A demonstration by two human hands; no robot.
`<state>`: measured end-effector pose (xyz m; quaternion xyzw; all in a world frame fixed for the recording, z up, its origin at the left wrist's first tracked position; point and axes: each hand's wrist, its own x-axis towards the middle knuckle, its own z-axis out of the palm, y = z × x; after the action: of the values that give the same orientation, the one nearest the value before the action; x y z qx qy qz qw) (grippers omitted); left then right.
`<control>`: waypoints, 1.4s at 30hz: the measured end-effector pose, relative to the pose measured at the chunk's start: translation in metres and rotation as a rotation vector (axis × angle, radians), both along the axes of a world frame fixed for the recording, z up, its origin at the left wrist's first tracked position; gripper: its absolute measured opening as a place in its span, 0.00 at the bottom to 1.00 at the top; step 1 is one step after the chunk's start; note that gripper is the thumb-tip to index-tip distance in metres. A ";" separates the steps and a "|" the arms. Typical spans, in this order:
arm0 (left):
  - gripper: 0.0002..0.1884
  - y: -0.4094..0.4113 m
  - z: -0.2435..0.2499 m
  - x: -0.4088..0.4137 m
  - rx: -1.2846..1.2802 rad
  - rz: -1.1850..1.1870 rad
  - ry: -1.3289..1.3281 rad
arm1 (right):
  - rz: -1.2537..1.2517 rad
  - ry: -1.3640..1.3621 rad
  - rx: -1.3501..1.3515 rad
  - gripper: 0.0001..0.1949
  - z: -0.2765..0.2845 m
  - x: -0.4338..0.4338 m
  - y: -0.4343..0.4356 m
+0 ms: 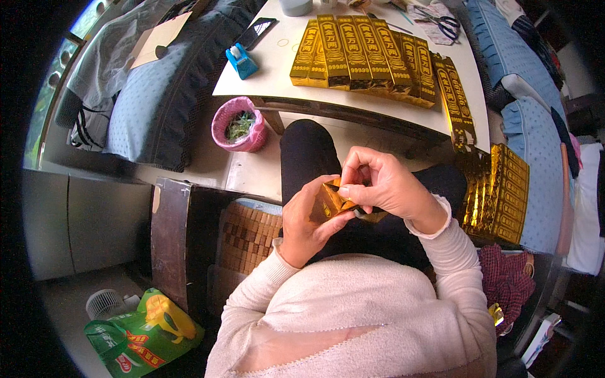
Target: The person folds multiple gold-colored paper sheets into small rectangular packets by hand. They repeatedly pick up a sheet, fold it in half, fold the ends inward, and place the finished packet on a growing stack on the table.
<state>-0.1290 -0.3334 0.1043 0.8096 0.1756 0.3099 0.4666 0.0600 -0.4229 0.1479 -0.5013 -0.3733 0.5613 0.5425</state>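
Observation:
My left hand (305, 219) wraps around a small gold foil paper box (331, 202) above my lap, one end turned up. Thumb and fingers of my right hand (385, 184) pinch the folded foil at that end; the inside of the fold is partly hidden by the fingers. On the white table (264, 82) ahead, several gold foil boxes (359, 52) lie side by side in an overlapping row. Flatter gold foil pieces (453, 97) rest along the table's right edge. A stack of printed gold foil sheets (508, 193) stands on the seat to my right.
A blue tape dispenser (242, 61) and a black phone (257, 33) lie at the table's left. Scissors (446, 27) are at its far right. A pink wastebasket (220, 130) stands below the table's left corner. On the floor at lower left is a green bag (142, 338).

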 end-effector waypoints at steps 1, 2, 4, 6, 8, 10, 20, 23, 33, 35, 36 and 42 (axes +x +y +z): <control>0.35 0.000 0.002 0.000 0.008 -0.005 0.011 | -0.003 -0.024 -0.005 0.09 0.002 0.000 -0.001; 0.36 0.000 0.004 0.001 0.017 -0.009 0.022 | -0.006 -0.047 -0.010 0.09 0.003 0.001 -0.001; 0.36 0.001 0.004 0.002 0.006 -0.017 0.011 | -0.023 -0.029 0.008 0.08 0.001 0.000 -0.002; 0.36 0.003 0.005 0.002 0.037 -0.026 0.019 | -0.024 -0.016 0.036 0.08 -0.001 0.000 -0.003; 0.37 0.006 0.013 0.002 0.110 -0.033 0.046 | -0.009 -0.007 0.073 0.09 -0.004 0.001 -0.005; 0.37 0.010 0.020 0.001 0.170 -0.062 0.010 | -0.032 0.145 0.122 0.12 -0.003 0.002 -0.002; 0.21 0.013 0.058 0.003 0.749 -0.544 0.062 | 0.180 0.805 -0.046 0.28 -0.056 0.013 0.009; 0.23 0.012 0.045 -0.002 0.798 -0.620 0.181 | 0.033 0.652 0.067 0.23 -0.040 0.002 0.022; 0.26 0.054 0.034 -0.001 -0.385 0.116 -0.485 | -0.004 -0.130 0.309 0.32 -0.116 -0.008 0.045; 0.26 0.050 0.033 -0.002 -0.483 0.029 -0.353 | 0.011 -0.091 0.268 0.32 -0.121 -0.014 0.044; 0.26 0.049 0.031 -0.002 -0.515 -0.020 -0.297 | 0.014 -0.070 0.247 0.31 -0.123 -0.018 0.043; 0.17 0.041 0.034 0.005 -0.548 -0.045 -0.228 | -0.056 -0.252 0.191 0.29 -0.124 -0.023 0.034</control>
<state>-0.1236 -0.2927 0.1379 0.6172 0.1812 0.3297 0.6910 0.0367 -0.3888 0.0241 -0.5241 -0.4759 0.4408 0.5518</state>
